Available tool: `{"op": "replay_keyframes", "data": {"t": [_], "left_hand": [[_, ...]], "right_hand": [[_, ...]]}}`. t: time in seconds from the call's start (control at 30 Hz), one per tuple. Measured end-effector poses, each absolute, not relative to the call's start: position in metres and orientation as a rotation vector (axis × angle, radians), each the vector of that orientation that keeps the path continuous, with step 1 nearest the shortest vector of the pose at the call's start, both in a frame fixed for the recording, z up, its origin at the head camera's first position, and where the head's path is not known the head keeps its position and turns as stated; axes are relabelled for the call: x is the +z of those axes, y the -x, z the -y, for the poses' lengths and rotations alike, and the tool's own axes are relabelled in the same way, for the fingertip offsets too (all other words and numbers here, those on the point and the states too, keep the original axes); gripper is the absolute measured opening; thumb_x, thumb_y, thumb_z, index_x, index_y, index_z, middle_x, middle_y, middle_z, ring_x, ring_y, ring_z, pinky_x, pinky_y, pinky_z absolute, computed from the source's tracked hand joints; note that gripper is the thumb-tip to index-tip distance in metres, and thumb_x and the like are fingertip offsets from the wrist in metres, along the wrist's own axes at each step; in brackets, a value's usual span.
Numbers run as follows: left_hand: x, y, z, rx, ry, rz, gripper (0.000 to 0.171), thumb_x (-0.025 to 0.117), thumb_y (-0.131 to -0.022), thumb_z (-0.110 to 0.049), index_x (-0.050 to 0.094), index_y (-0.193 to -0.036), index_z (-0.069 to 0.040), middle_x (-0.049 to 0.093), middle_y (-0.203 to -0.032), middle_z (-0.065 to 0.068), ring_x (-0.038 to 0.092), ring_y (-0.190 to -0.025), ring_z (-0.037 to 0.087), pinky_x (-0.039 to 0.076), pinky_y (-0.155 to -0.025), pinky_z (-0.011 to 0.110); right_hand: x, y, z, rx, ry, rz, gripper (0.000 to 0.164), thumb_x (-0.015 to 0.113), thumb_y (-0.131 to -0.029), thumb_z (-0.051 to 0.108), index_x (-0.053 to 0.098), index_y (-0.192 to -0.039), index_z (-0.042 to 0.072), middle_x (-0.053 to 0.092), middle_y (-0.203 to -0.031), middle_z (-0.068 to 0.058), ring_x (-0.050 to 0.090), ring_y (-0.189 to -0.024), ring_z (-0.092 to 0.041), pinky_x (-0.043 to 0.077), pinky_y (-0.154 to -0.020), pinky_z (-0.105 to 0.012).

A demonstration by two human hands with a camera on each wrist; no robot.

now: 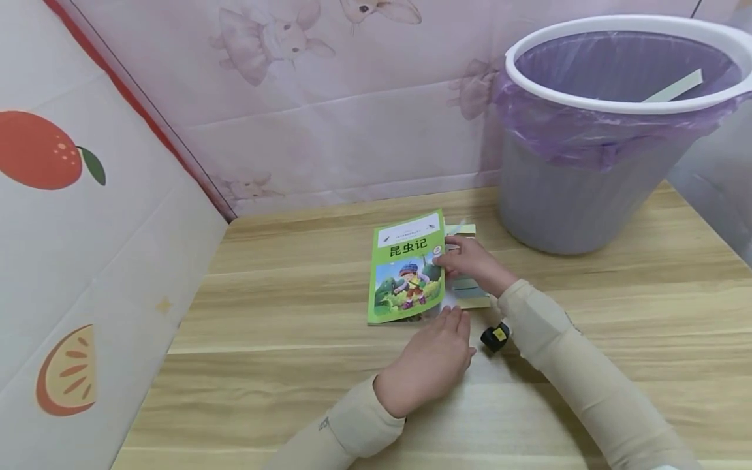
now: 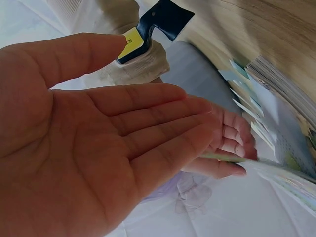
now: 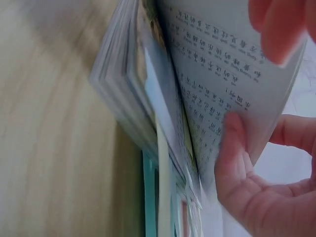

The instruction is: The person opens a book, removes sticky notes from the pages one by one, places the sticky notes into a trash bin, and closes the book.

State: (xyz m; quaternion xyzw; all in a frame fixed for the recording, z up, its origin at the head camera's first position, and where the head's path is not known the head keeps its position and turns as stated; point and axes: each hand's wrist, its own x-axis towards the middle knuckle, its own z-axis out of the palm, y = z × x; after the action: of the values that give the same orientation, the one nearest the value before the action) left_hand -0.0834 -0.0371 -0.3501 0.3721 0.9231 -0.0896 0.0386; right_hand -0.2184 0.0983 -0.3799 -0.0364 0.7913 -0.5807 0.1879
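Note:
A green-covered children's book point(image 1: 409, 287) lies on the table, its cover and some pages lifted along the right edge. My right hand point(image 1: 472, 264) pinches that raised edge, with the thumb on a printed page point(image 3: 212, 64) in the right wrist view. Held flat and on edge, my left hand point(image 1: 425, 362) is by the book's lower right corner with straight fingers and nothing gripped. Its palm point(image 2: 74, 148) fills much of the left wrist view. Pale green and teal paper strips point(image 1: 472, 302) stick out of the book's right side, partly hidden by my right hand.
A grey bin point(image 1: 564, 196) with a purple liner and white rim stands at the back right. One pale strip point(image 1: 675, 86) lies inside it. At my right cuff is a small black device point(image 1: 495, 336) with a yellow label. A printed wall point(image 1: 352, 143) borders the wooden table.

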Motion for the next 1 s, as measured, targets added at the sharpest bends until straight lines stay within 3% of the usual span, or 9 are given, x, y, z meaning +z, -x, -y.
{"op": "replay_keyframes", "data": {"t": [0.17, 0.23, 0.33, 0.43, 0.53, 0.6, 0.73, 0.87, 1.0], "left_hand": [[-0.351, 0.082, 0.037, -0.3, -1.151, -2.828, 0.051, 0.046, -0.102, -0.032, 0.047, -0.138, 0.003, 0.048, -0.141, 0.018, 0.044, -0.132, 0.025, 0.034, -0.109, 0.029], [-0.352, 0.08, 0.036, -0.303, -1.193, -2.836, 0.052, 0.047, -0.101, -0.032, 0.047, -0.138, 0.004, 0.048, -0.141, 0.019, 0.043, -0.133, 0.027, 0.033, -0.11, 0.03], [-0.353, 0.077, 0.033, -0.25, -1.286, -2.884, 0.052, 0.047, -0.101, -0.032, 0.046, -0.137, 0.005, 0.048, -0.14, 0.018, 0.043, -0.133, 0.027, 0.033, -0.11, 0.031], [-0.355, 0.073, 0.03, -0.168, -1.28, -2.948, 0.052, 0.048, -0.1, -0.029, 0.042, -0.14, 0.005, 0.043, -0.144, 0.019, 0.036, -0.137, 0.03, 0.03, -0.112, 0.034], [-0.36, 0.072, 0.027, -0.178, -1.063, -2.986, 0.058, 0.05, -0.098, -0.024, 0.032, -0.145, 0.005, 0.03, -0.151, 0.022, 0.025, -0.142, 0.033, 0.025, -0.114, 0.037], [-0.365, 0.074, 0.027, -0.232, -0.891, -3.02, 0.061, 0.052, -0.097, -0.023, 0.029, -0.146, 0.005, 0.028, -0.152, 0.023, 0.026, -0.141, 0.033, 0.027, -0.114, 0.038], [-0.377, 0.082, 0.032, -0.441, -0.672, -3.127, 0.059, 0.053, -0.097, -0.027, 0.035, -0.143, 0.005, 0.038, -0.147, 0.022, 0.039, -0.133, 0.03, 0.034, -0.109, 0.038], [-0.38, 0.096, 0.039, -0.637, -0.564, -3.191, 0.053, 0.043, -0.101, -0.028, 0.04, -0.142, 0.004, 0.04, -0.147, 0.02, 0.036, -0.136, 0.031, 0.031, -0.111, 0.038], [-0.381, 0.112, 0.048, -0.736, -0.497, -3.173, 0.05, 0.038, -0.103, -0.028, 0.04, -0.145, -0.001, 0.033, -0.152, 0.016, 0.026, -0.142, 0.029, 0.022, -0.115, 0.037]], "right_hand": [[-0.378, 0.214, -0.1, -1.51, 0.156, -2.39, 0.029, 0.058, -0.095, 0.02, 0.065, -0.109, -0.004, 0.061, -0.104, -0.013, 0.052, -0.091, -0.021, 0.046, -0.082, -0.035], [-0.375, 0.21, -0.1, -1.44, 0.193, -2.451, 0.024, 0.058, -0.095, 0.02, 0.068, -0.092, -0.001, 0.061, -0.089, -0.009, 0.05, -0.083, -0.019, 0.042, -0.075, -0.033], [-0.367, 0.205, -0.097, -1.356, 0.26, -2.514, 0.026, 0.058, -0.095, 0.021, 0.067, -0.081, 0.002, 0.057, -0.074, -0.006, 0.046, -0.071, -0.017, 0.039, -0.066, -0.031], [-0.359, 0.2, -0.093, -1.347, 0.327, -2.535, 0.025, 0.058, -0.095, 0.02, 0.068, -0.083, 0.001, 0.06, -0.073, -0.007, 0.052, -0.068, -0.018, 0.043, -0.064, -0.028], [-0.353, 0.195, -0.089, -1.385, 0.418, -2.53, 0.023, 0.057, -0.096, 0.018, 0.069, -0.092, -0.001, 0.065, -0.081, -0.01, 0.059, -0.073, -0.021, 0.048, -0.068, -0.03], [-0.351, 0.193, -0.086, -1.417, 0.467, -2.502, 0.025, 0.056, -0.097, 0.019, 0.068, -0.101, -0.002, 0.068, -0.09, -0.013, 0.064, -0.08, -0.023, 0.052, -0.073, -0.033], [-0.352, 0.189, -0.083, -1.464, 0.562, -2.459, 0.039, 0.052, -0.1, 0.027, 0.062, -0.122, -0.004, 0.067, -0.112, -0.016, 0.064, -0.102, -0.026, 0.052, -0.087, -0.041], [-0.357, 0.183, -0.085, -1.468, 0.677, -2.455, 0.048, 0.041, -0.104, 0.03, 0.053, -0.131, -0.007, 0.059, -0.126, -0.022, 0.056, -0.118, -0.036, 0.045, -0.098, -0.049], [-0.37, 0.174, -0.088, -1.241, 0.78, -2.616, 0.036, 0.041, -0.104, 0.018, 0.062, -0.116, -0.008, 0.067, -0.105, -0.022, 0.063, -0.1, -0.035, 0.049, -0.09, -0.048]]}}
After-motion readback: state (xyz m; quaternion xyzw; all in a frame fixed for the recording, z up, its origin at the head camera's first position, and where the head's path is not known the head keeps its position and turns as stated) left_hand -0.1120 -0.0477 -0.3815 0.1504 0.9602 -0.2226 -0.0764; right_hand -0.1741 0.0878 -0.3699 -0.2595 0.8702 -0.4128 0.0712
